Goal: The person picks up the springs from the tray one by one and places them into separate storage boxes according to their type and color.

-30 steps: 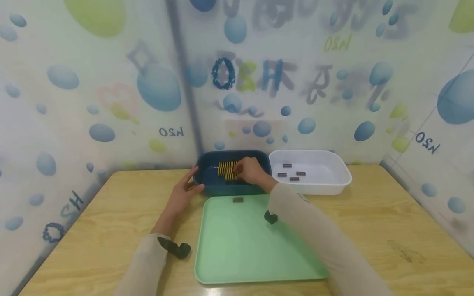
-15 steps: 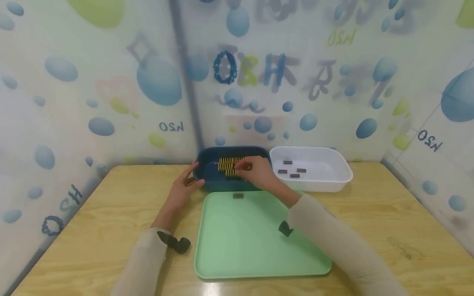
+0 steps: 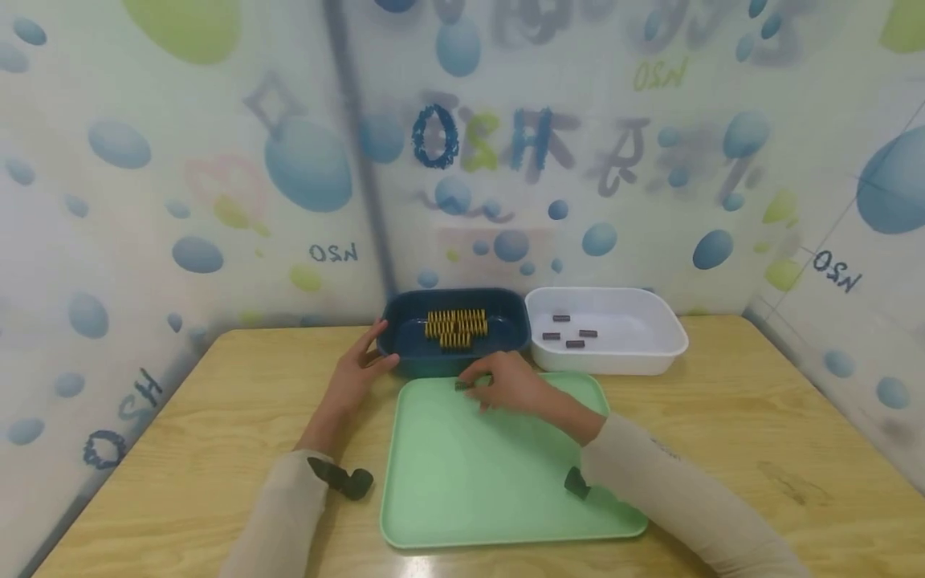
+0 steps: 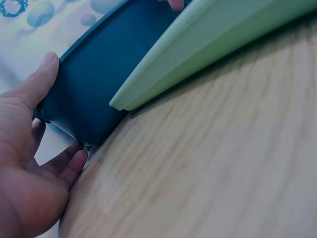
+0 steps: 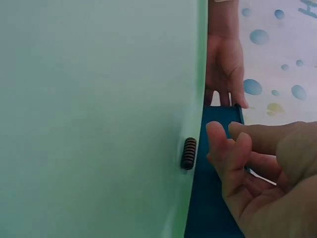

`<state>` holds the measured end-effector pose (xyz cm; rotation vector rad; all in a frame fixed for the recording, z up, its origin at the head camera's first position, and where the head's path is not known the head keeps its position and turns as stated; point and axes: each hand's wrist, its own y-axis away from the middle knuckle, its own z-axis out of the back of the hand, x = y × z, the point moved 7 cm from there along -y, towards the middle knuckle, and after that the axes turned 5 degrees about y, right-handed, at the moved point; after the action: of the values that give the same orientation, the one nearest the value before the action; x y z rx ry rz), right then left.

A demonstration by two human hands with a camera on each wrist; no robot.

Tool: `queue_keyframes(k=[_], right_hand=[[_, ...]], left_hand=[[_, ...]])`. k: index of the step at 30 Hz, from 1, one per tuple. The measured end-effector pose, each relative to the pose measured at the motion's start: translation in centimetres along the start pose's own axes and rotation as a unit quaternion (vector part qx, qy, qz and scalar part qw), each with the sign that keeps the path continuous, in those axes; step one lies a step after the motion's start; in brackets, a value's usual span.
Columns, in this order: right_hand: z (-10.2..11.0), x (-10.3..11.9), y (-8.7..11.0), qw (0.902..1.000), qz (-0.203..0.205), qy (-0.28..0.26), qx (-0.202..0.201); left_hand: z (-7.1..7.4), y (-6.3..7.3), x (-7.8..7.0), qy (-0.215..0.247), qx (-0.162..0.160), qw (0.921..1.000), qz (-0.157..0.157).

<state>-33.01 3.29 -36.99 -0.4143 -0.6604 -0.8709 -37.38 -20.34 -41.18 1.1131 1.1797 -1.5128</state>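
Note:
My left hand (image 3: 356, 369) rests at the left end of the dark blue bin (image 3: 419, 365), its fingers nearly straight against the end wall and thumb at the rim (image 4: 58, 60). Yellow coil springs (image 3: 455, 319) lie in rows inside the bin, with a small dark brown patch among them. My right hand (image 3: 509, 384) is over the far edge of the light green tray (image 3: 491, 482). Its fingers are loosely bent, with nothing between them. Close by the fingertips, a dark brown coil spring (image 5: 188, 153) lies on the tray along its rim.
A white bin (image 3: 643, 357) stands directly right of the blue one, holding several dark brown springs (image 3: 575, 344). Both bins are at the back of the wooden table (image 3: 737, 417), before a patterned wall (image 3: 614, 201). The tray lies in front of them.
My right hand has moved out of the blue bin, toward me, to the brown spring on the tray. The yellow springs it covered now show. My left hand has stayed put.

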Motion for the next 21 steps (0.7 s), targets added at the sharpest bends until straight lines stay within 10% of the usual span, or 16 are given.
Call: queue_keyframes(k=[14, 21], right_hand=[[-0.7, -0.3, -0.2, 0.9985, 0.028, 0.048, 0.004], [-0.8, -0.5, -0.4, 0.997, 0.041, 0.065, -0.001]], left_hand=[[-0.1, 0.1, -0.1, -0.013, -0.002, 0.9999, -0.003], [-0.9, 1.3, -3.2, -0.007, 0.01, 0.9999, 0.007]])
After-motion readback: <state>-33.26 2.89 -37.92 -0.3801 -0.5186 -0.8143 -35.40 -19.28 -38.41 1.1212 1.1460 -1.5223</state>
